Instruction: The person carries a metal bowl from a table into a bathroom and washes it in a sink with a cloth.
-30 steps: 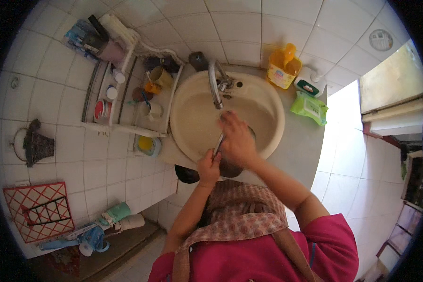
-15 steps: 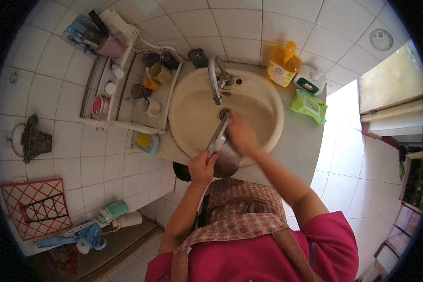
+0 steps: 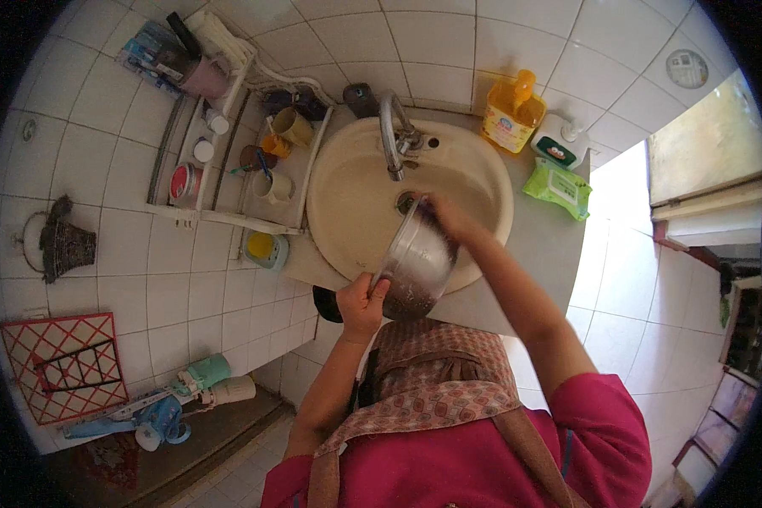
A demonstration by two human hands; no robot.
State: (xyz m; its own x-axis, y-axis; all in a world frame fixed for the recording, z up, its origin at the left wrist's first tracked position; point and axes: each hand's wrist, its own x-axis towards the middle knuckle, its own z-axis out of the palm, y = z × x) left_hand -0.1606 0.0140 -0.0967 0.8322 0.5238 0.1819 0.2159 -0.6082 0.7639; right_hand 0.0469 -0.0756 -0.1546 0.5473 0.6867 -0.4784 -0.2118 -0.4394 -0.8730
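A shiny metal bowl (image 3: 418,269) is tipped on its side over the near edge of the cream oval sink (image 3: 330,212). Its rounded outside, dotted with drops, faces right, and its mouth is turned to the left, so the inside is hidden. My left hand (image 3: 361,305) grips the near end of the rim, thumb on the outer wall. At the far end, my right hand (image 3: 450,218) is closed on the rim near the drain; some of its fingers are hidden. Above the basin curves a chrome faucet (image 3: 389,135), and no stream of water shows below it.
Left of the sink stands a white rack (image 3: 254,222) with cups and jars. A soap dish with a yellow sponge (image 3: 261,245) sits beside it. At the right are a yellow container (image 3: 510,123), a white pump bottle (image 3: 559,142) and a green wipes pack (image 3: 557,188).
The bowl has turned from nearly edge-on so that more of its outer side shows. My right hand has shifted from the bowl's side to its far rim. My left hand keeps its hold.
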